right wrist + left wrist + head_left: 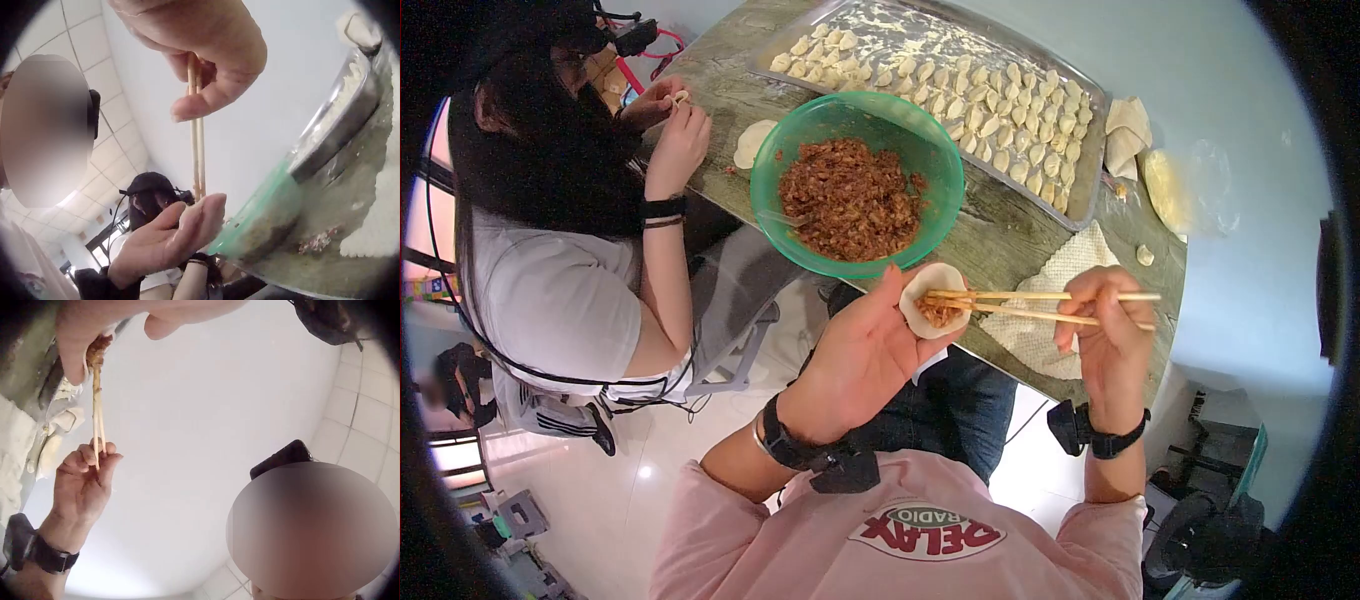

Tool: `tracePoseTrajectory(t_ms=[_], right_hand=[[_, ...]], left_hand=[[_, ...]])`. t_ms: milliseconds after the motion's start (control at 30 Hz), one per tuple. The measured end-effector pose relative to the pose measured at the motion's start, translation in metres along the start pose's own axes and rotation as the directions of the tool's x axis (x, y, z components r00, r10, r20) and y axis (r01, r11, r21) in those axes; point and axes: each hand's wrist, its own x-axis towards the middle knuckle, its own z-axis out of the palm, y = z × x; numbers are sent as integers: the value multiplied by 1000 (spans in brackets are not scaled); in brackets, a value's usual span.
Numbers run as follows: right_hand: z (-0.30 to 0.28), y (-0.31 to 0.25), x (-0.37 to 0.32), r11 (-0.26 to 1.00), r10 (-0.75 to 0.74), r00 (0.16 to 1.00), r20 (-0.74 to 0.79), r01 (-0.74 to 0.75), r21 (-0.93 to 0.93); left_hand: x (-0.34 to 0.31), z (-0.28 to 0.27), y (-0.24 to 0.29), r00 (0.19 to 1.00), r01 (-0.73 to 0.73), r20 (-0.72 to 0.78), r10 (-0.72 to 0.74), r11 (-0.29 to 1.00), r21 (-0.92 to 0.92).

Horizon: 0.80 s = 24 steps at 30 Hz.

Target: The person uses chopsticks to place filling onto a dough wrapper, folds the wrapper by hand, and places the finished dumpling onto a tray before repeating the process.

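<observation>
My left hand (860, 360) is palm up and holds a round dumpling wrapper (915, 292) at the fingers, with the thumb by its edge. Brown meat filling (938, 314) sits in the middle of the wrapper. A pair of wooden chopsticks (1030, 295) is gripped in my right hand (1115, 325), and their tips touch the filling. In the left wrist view the same chopsticks (99, 419) reach up to the filling (99, 351). Just beyond my left hand stands a green bowl (945, 215) of meat filling. My left fingers partly hide the wrapper in the right wrist view.
A metal tray (1090, 190) with rows of dumplings lies at the back of the table (1010, 240). A white cloth (1060, 275) lies near my right hand. At left another person (560, 290) pinches a small piece of dough (680, 97); a loose wrapper (752, 145) lies beside the bowl.
</observation>
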Motion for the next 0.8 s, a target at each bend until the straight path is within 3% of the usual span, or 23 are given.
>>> tracePoseTrajectory(t_ms=[133,200,333,667,733,800], right_hand=[[-11,2,5,999,36,999,6,-36,20],[-12,0,4,987,82,995,48,-87,134],[-11,1,2,993,121,992,29,-122,9],[-23,-1,0,995,95,993,71,-94,-14],[-25,-8,-4,992,74,983,167,-89,88],[-23,-5,-4,990,112,980,166,-124,65]], left_hand=[[-2,-5,-3,999,21,-40,-18,997,70],[-3,-5,-5,999,44,-29,-42,996,74],[-4,-8,-7,996,79,28,-85,984,161],[-10,-8,-8,995,91,30,-100,970,225],[-16,-5,-12,996,90,3,-93,971,222],[-18,-6,-14,994,98,19,-106,962,254]])
